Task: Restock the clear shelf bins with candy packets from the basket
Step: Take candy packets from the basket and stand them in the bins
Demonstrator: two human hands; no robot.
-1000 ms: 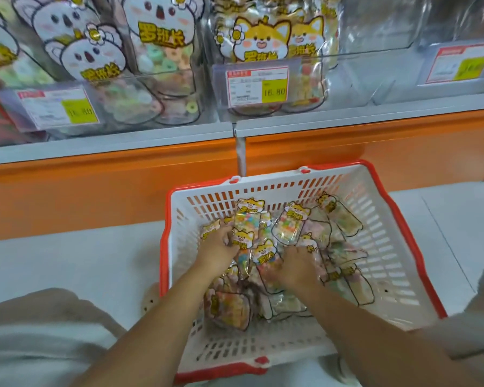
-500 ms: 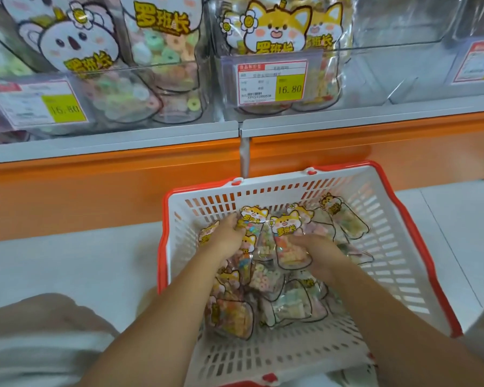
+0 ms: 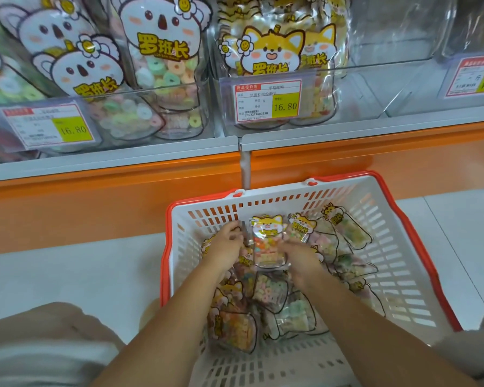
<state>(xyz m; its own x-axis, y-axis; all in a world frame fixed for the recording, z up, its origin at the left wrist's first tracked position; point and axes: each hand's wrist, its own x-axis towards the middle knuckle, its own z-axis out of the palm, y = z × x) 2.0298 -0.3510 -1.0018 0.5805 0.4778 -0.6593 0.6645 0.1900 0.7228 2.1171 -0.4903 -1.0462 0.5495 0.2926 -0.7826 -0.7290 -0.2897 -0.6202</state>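
The fingers (image 3: 236, 229) of the left hand (image 3: 227, 247) curl on the left edge of a clear candy packet with a yellow fox-face header (image 3: 268, 241). The right hand (image 3: 301, 262) clamps its fingers on the packet's right side, so it stands upright between them at centre frame. Beneath lies a heap of like packets (image 3: 277, 303) in the white slotted plastic basket with a red rim (image 3: 263, 199) on the pale floor (image 3: 67, 275), below the clear shelf bins (image 3: 347, 88) across the top of the frame.
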